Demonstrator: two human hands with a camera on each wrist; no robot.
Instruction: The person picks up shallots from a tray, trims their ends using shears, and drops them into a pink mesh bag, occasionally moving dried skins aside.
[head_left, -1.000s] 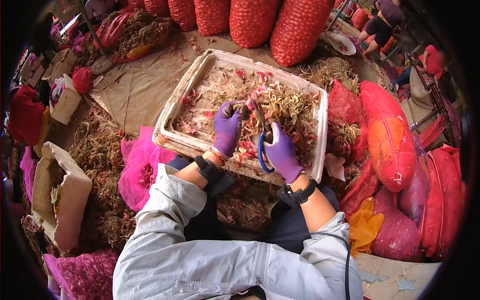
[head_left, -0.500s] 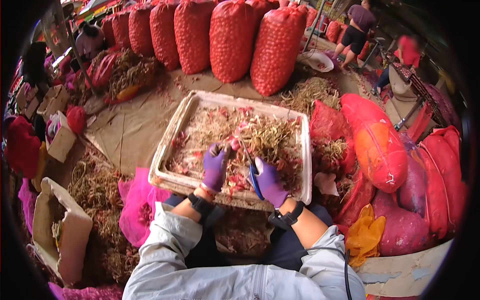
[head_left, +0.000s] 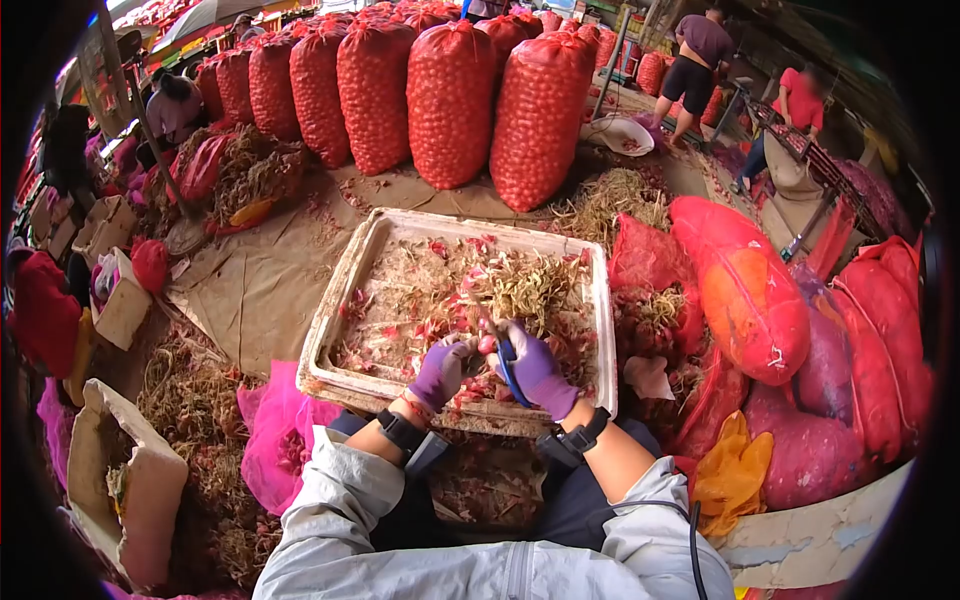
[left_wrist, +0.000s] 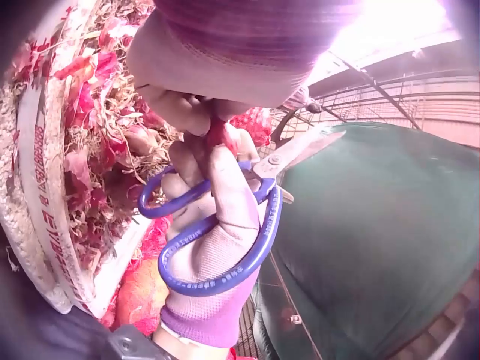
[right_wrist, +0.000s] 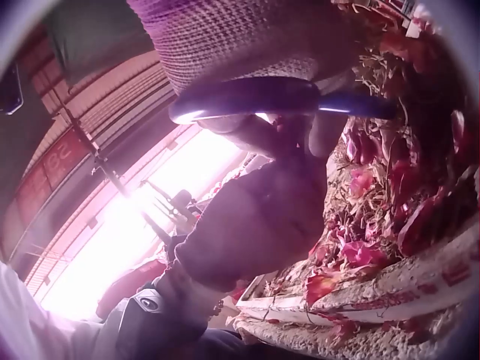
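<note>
Both hands meet over the near part of a white foam tray [head_left: 608,300] strewn with dry skins and clipped tops. My left hand [head_left: 440,368], in a purple and pale glove, pinches a small red shallot [head_left: 488,344] between its fingertips. My gloved right hand [head_left: 540,376] holds scissors [left_wrist: 274,161] with blue loop handles. Its thumb [left_wrist: 232,180] comes right up to the shallot in the left wrist view. In that view the scissor blades point away to the side of the shallot. Left-hand fingers hide part of the shallot.
Dried stalks [head_left: 530,290] heap in the tray's far right. Filled red net sacks [head_left: 540,120] stand beyond it, and stuffed sacks [head_left: 740,290] lie at right. A pink net [head_left: 285,440] and foam box [head_left: 130,480] are at left. People [head_left: 690,65] are in the background.
The hands have drawn closer together, with the right thumb now at the shallot and the scissor blades turned away from it. The head view has tilted up, showing more sacks.
</note>
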